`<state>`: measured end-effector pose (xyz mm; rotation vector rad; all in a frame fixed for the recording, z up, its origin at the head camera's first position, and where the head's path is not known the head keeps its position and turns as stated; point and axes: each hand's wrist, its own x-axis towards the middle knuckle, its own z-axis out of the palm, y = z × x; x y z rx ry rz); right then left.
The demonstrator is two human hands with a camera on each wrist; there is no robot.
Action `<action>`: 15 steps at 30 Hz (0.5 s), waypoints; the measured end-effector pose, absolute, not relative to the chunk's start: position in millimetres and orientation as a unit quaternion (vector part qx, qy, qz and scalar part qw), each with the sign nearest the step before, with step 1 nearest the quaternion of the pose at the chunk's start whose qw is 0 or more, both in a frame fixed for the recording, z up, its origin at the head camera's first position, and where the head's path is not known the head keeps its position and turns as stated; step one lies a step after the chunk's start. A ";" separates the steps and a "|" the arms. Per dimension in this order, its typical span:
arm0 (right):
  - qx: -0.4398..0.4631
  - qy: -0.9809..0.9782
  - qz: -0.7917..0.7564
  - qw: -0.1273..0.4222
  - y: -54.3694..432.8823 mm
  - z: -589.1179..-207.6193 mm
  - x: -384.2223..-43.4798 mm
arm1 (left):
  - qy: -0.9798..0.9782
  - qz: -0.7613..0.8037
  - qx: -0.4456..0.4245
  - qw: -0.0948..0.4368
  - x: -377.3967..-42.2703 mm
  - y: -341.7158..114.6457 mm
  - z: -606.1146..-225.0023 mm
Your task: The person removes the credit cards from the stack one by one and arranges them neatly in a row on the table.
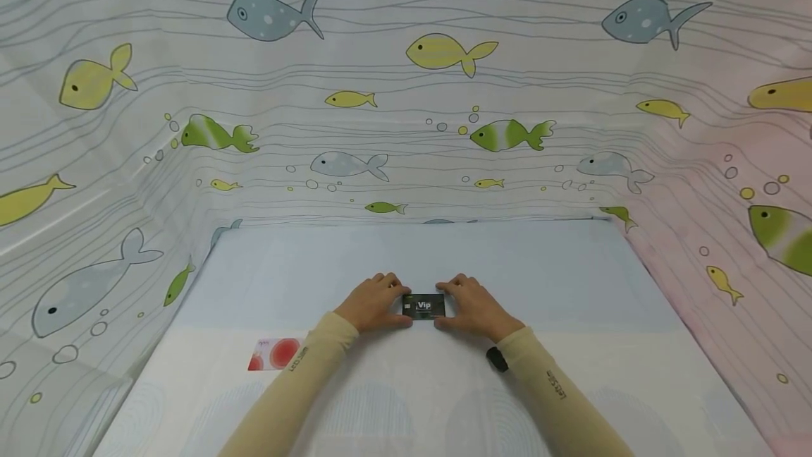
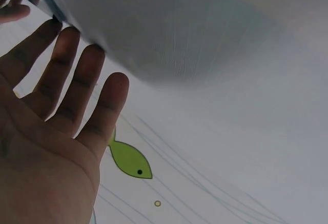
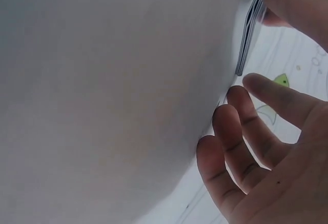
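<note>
A small stack of cards lies flat on the table, its top one a black card (image 1: pixel 423 307) marked "Vip" with a chip at its left. My left hand (image 1: pixel 377 303) holds the stack's left end, thumb at the near corner and forefinger at the far corner. At the right end, my right hand (image 1: pixel 472 307) grips it the same way. Seen edge-on in the right wrist view, the stack (image 3: pixel 249 34) shows several thin layers between thumb and forefinger. The other fingers of the left hand (image 2: pixel 61 126) are spread, tips against the tabletop.
A white and red card (image 1: pixel 275 354) lies on the table left of the stack, partly behind the left sleeve (image 1: pixel 294 379). The pale table (image 1: pixel 419 259) is walled on three sides by a fish-patterned curtain (image 1: pixel 406 132). Something small and black (image 1: pixel 497 359) sits at the right wrist.
</note>
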<state>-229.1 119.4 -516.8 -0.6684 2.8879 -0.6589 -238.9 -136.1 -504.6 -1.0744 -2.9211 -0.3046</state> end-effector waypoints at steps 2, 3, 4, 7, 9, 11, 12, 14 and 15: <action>-0.226 0.949 -0.212 0.051 119.5 -516.6 -229.5 | -0.936 -0.095 -0.340 0.005 -239.1 -135.5 -505.1; -0.228 0.949 -0.211 0.051 119.6 -516.3 -229.6 | -0.936 -0.093 -0.339 0.004 -239.5 -135.2 -505.8; -0.230 0.949 -0.211 0.051 119.6 -515.6 -229.7 | -0.937 -0.092 -0.338 0.004 -240.0 -135.0 -506.5; -0.228 0.948 -0.212 0.058 119.6 -513.0 -229.8 | -0.937 -0.089 -0.339 0.005 -241.3 -134.3 -507.6; -0.227 0.949 -0.211 0.061 119.6 -512.8 -230.3 | -0.936 -0.090 -0.340 0.006 -241.8 -134.2 -507.5; -0.227 0.949 -0.210 0.063 119.5 -513.3 -230.6 | -0.936 -0.090 -0.340 0.005 -241.6 -134.3 -506.9; -0.227 0.949 -0.210 0.063 119.4 -513.7 -230.7 | -0.936 -0.091 -0.340 0.004 -241.3 -134.5 -506.5; -0.229 0.948 -0.211 0.062 119.4 -514.8 -231.0 | -0.935 -0.097 -0.341 0.003 -240.2 -135.0 -505.4; -0.229 0.948 -0.213 0.062 119.5 -515.2 -230.9 | -0.935 -0.099 -0.341 0.003 -239.6 -135.3 -505.1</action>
